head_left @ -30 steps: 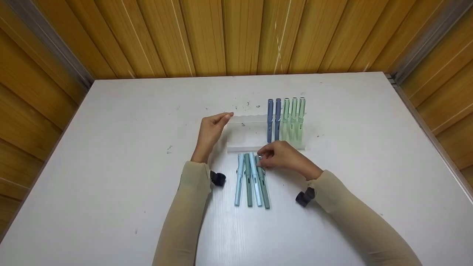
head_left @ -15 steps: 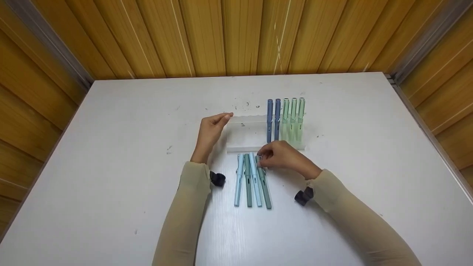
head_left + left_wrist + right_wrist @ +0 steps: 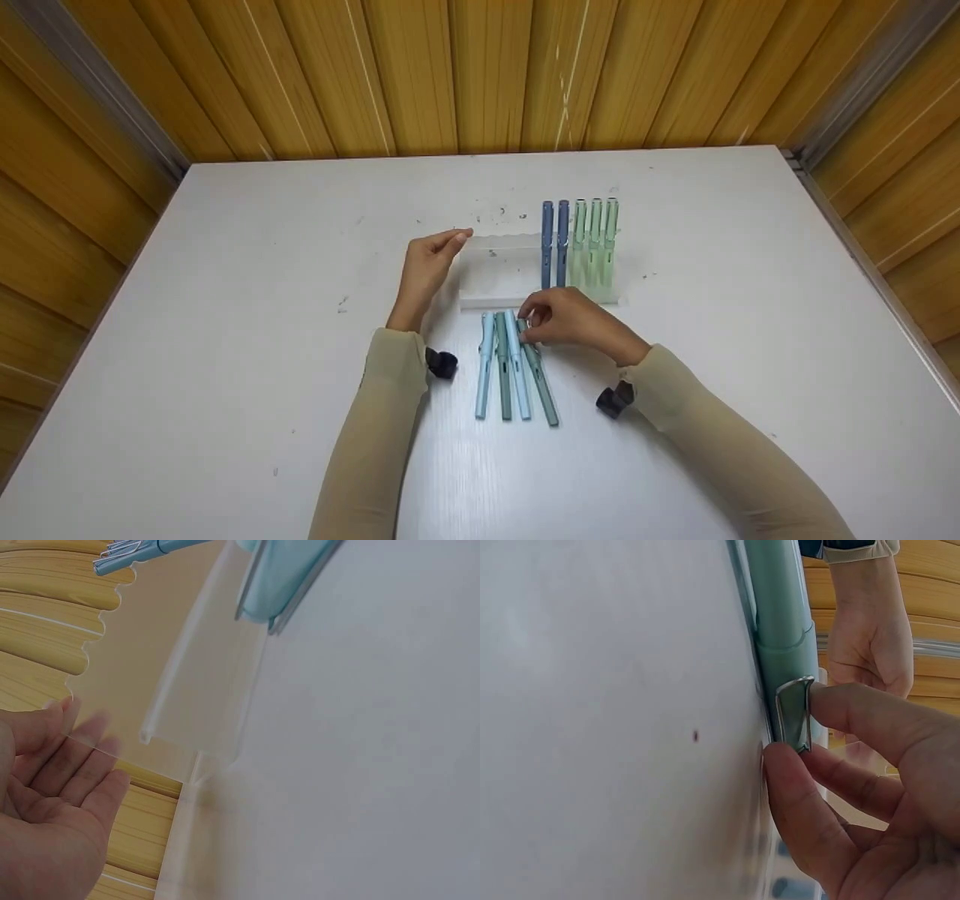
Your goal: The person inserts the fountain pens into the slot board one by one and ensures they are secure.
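Fingertips of the right hand [image 3: 574,319] pinch the clipped cap end of a dark teal plastic pen [image 3: 537,373], whose long axis runs back toward the person, slightly splayed from three parallel pens [image 3: 501,365] alongside. The left hand [image 3: 426,271], fingers straight, steadies the clear acrylic pen rack [image 3: 499,271] just beyond the grip.

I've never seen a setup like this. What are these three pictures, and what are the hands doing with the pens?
No machine here: a person wears three cameras. The head view looks down on a white table; each wrist view sits close to one hand. The left hand steadies the side of a clear pen rack, which already carries two blue pens and three pale green pens. Four more pens lie in front of it. The right hand pinches the clip end of the rightmost one, a grey-green pen.
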`<state>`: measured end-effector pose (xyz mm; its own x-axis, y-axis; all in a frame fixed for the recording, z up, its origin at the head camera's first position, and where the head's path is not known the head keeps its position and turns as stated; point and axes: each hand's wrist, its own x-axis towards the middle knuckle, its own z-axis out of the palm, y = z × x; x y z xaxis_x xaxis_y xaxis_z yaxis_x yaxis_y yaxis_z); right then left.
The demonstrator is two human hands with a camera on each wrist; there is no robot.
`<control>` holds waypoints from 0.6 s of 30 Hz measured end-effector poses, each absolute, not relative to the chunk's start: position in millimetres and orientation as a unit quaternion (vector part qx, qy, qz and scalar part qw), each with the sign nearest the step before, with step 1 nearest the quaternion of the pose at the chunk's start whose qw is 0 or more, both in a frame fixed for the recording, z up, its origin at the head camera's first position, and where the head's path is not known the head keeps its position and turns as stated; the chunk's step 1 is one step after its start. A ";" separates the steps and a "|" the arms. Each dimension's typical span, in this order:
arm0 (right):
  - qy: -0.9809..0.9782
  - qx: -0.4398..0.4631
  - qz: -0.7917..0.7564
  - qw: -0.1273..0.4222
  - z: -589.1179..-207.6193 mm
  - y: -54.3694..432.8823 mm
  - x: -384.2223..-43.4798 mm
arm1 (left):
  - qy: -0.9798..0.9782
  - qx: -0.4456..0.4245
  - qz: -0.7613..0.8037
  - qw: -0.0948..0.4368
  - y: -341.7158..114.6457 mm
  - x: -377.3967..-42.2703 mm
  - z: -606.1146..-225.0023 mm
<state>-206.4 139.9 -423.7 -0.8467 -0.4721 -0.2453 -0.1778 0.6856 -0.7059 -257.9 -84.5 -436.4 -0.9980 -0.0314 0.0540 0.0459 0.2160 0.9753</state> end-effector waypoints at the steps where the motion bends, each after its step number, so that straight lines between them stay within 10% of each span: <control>1: 0.894 -0.183 -0.351 0.207 -423.8 139.9 -206.4 | -0.780 -0.004 -0.625 0.031 -84.5 -258.1 -436.4; 18: 0.892 -0.190 -0.350 0.214 -424.5 138.8 -205.6 | -0.781 -0.002 -0.624 0.031 -84.4 -258.2 -436.6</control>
